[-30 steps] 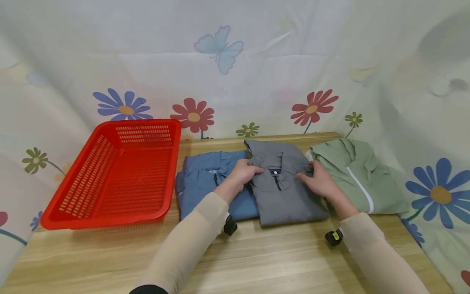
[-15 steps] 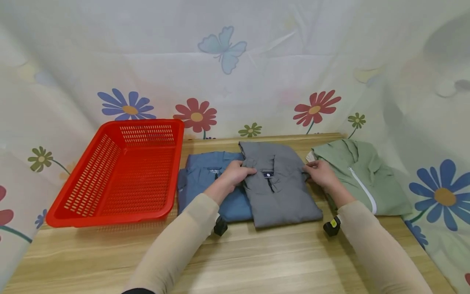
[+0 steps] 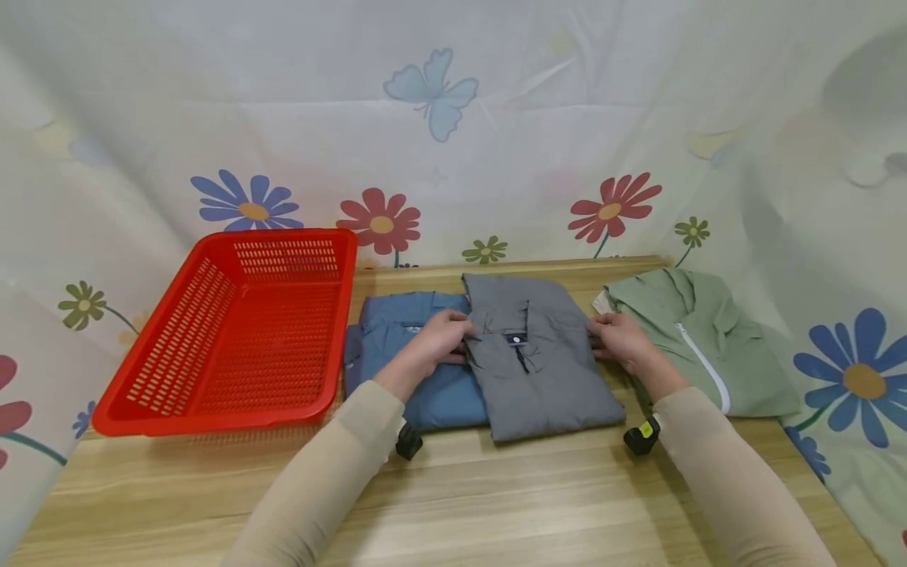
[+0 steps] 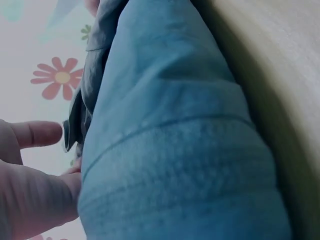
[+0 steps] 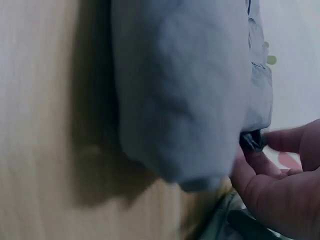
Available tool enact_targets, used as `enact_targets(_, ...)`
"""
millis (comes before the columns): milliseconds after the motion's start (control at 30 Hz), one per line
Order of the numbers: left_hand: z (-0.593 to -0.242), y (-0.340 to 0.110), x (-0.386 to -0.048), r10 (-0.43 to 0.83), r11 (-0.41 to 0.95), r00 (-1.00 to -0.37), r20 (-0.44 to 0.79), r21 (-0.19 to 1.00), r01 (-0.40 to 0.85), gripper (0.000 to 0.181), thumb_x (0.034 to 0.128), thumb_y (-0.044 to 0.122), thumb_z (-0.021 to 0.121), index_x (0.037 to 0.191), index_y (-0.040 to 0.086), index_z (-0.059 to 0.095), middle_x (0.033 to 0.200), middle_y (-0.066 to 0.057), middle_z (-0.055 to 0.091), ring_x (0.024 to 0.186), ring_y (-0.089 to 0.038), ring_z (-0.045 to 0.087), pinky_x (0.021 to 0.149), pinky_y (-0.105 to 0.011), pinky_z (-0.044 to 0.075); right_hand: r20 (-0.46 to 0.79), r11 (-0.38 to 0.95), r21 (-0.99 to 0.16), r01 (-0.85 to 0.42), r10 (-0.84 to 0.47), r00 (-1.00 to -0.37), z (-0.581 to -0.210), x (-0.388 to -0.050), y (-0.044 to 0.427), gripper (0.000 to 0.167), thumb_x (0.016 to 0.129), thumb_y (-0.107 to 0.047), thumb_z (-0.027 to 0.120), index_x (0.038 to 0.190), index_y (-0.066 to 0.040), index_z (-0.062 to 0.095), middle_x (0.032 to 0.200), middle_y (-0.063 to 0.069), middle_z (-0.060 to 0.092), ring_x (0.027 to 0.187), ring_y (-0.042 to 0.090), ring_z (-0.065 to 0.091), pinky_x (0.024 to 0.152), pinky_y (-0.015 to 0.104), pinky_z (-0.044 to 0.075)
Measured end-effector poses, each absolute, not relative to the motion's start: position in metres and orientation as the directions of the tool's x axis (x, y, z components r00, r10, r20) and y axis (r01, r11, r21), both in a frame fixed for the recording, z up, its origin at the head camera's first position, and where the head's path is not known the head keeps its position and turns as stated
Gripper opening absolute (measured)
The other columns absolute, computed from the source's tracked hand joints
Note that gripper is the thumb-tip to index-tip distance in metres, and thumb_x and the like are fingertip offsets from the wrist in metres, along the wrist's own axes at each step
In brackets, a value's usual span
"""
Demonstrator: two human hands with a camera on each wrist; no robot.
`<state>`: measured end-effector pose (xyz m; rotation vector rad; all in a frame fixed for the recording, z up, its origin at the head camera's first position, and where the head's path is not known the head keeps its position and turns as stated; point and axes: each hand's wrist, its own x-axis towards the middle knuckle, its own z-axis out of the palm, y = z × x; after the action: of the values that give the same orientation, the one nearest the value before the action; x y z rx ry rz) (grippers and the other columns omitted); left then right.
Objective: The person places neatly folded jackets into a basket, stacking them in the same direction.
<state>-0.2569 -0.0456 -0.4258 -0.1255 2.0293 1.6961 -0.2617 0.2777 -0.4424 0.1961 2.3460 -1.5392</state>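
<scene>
A folded grey garment [image 3: 546,378] with a dark zip lies partly over a folded blue one [image 3: 446,394], also seen large in the left wrist view [image 4: 185,130]. My left hand [image 3: 435,342] is at the grey garment's left edge, over the blue one. In the left wrist view that hand [image 4: 37,195] has one digit extended with a gap to the grey cloth; its other fingertips are hidden. My right hand [image 3: 623,339] pinches the grey garment's right edge, between thumb and finger in the right wrist view [image 5: 280,185].
A red plastic basket [image 3: 343,339] with perforated sides stands at the left. At the right a green garment [image 3: 744,370] with a white zip lies close to my right hand. A flowered cloth hangs behind the wooden table [image 3: 496,504].
The grey garment has shifted left, farther over the blue one. My left fingers have moved off its top to its left edge, and my right hand has gone from its upper surface to its right edge.
</scene>
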Motion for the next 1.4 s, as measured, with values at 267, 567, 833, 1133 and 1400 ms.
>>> enact_targets(267,-0.429,-0.046,-0.254,0.225,0.326,-0.911,-0.347,0.907,-0.265,0.045,0.1001,0.003,0.063,0.143,-0.001,0.052,0.105,-0.016,0.065,0.082,-0.021,0.064,0.074,-0.035,0.06,-0.24,0.544,-0.818,0.188,-0.027,-0.97,-0.441,-0.262,0.273,0.039,0.106,-0.015,0.058,0.128,0.018,0.057,0.116,0.02,0.058,0.08,0.011,0.062,0.076,0.037,0.061)
enact_targets(567,-0.435,-0.04,-0.26,0.153,0.249,-0.953,-0.263,0.943,-0.22,0.025,0.0931,0.004,0.076,0.116,-0.001,0.068,0.105,-0.015,0.071,0.084,-0.025,0.07,0.077,-0.037,0.059,-0.316,0.46,-0.855,0.239,-0.096,-0.944,-0.448,-0.267,0.279,0.042,0.11,-0.01,0.047,0.139,0.02,0.047,0.111,0.013,0.062,0.08,0.004,0.06,0.071,0.025,0.056)
enact_targets(833,-0.439,-0.036,-0.262,0.091,0.307,-0.968,-0.232,0.932,-0.194,0.016,0.0926,0.01,0.078,0.107,0.004,0.074,0.105,-0.011,0.07,0.081,-0.025,0.07,0.079,-0.039,0.058,-0.259,0.604,-0.782,0.156,-0.087,-0.962,-0.447,-0.265,0.275,0.03,0.107,-0.008,0.05,0.121,0.017,0.059,0.098,0.014,0.063,0.078,0.015,0.058,0.066,0.028,0.05)
enact_targets(1133,-0.439,-0.032,-0.266,0.116,0.28,-0.939,-0.324,0.918,-0.282,0.024,0.0975,0.009,0.072,0.12,0.0,0.07,0.117,-0.014,0.068,0.092,-0.026,0.07,0.079,-0.037,0.059,-0.034,0.828,-0.559,-0.038,-0.068,-0.997,-0.441,-0.263,0.266,0.021,0.101,-0.008,0.06,0.102,0.01,0.072,0.091,0.02,0.07,0.077,0.03,0.063,0.068,0.04,0.051)
enact_targets(1400,-0.444,-0.032,-0.266,0.133,0.205,-0.927,-0.351,0.925,-0.32,0.025,0.0987,0.008,0.07,0.121,-0.002,0.069,0.116,-0.014,0.068,0.096,-0.027,0.071,0.078,-0.036,0.06,0.039,0.827,-0.561,-0.026,-0.005,-0.999,-0.441,-0.251,0.258,0.043,0.109,-0.018,0.04,0.102,0.01,0.071,0.09,0.022,0.066,0.078,0.034,0.06,0.071,0.044,0.048)
